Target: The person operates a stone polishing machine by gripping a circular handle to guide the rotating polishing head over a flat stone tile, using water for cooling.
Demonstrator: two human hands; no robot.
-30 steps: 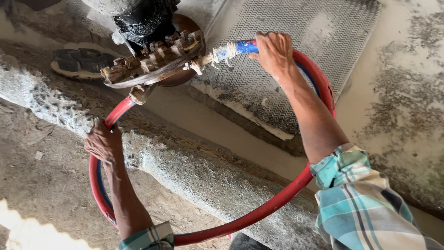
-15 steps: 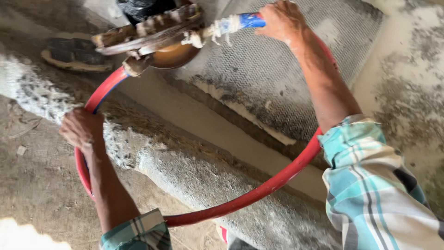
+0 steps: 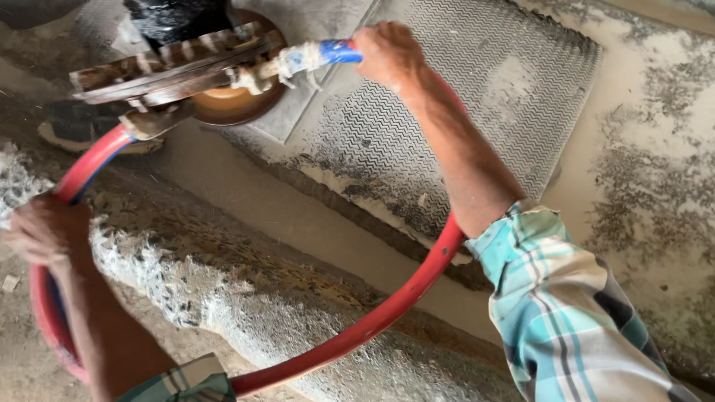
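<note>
Counted: two hands, left hand and right hand; one red hose. One rusty machine head far left; one textured mat far right

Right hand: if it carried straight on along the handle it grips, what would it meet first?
Probably the white rag wrapping on the blue handle just ahead of the right hand, then the grimy machine head; depth is unclear.

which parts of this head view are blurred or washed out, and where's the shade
Head view: the left hand on the red hose is smeared by motion blur; the right hand at the blue-wrapped handle is sharper. The ribbed mat reads crisp. The bottom-left ground looks pale and washed out, while the top-left corner sits in dark shade.
</note>
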